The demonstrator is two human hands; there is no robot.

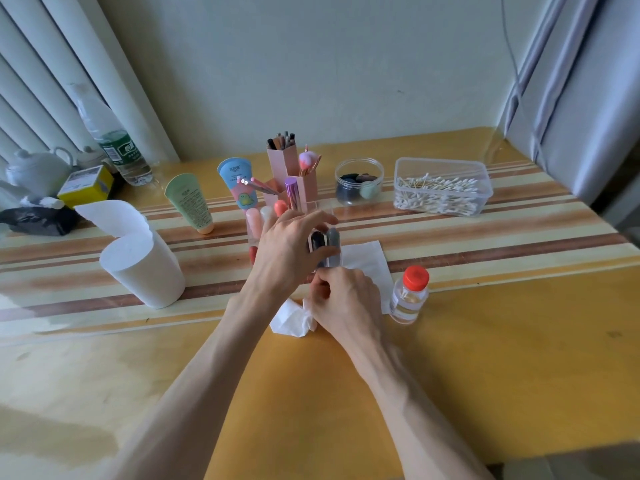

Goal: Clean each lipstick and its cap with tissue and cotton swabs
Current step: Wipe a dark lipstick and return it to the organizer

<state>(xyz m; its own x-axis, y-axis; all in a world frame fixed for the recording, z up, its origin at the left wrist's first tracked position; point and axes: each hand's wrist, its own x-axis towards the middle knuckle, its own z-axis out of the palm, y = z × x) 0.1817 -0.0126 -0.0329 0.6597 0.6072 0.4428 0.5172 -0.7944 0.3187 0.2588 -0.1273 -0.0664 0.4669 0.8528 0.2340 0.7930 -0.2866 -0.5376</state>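
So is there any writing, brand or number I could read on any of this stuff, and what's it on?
Nothing reads clearly.
Clear plastic water bottle, green label with barcode: white characters, too blurred.
Blue squeeze tube with green cartoon: print too blurred.
Pale green squeeze tube: fine print, too small.
Yellow box: label blurred.
Dark lipstick gripped by the left hand, crumpled white tissue held by the right hand: no text visible.

No text legible; water bottle [116,147] label and blue tube [239,183] print blurred.
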